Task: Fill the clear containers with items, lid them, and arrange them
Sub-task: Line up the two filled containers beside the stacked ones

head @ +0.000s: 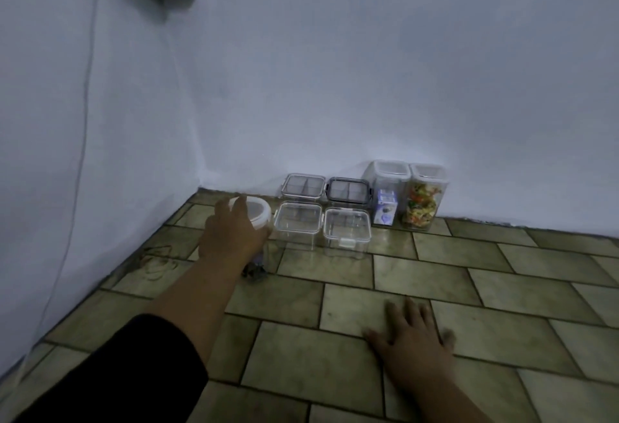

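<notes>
left hand [231,235] curls round the jar [259,214] at ten o'clock, the jar maybe touching a box [296,225]; right hand [413,339] lies flat, fingers spread, at five.

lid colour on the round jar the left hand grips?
White; the lid shows best in the head view.

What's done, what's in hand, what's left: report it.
Done: the tall container with a carton and the tall container with colourful pieces stand lidded. In hand: the left hand grips a round white-lidded jar. Left: four square containers look empty.
</notes>
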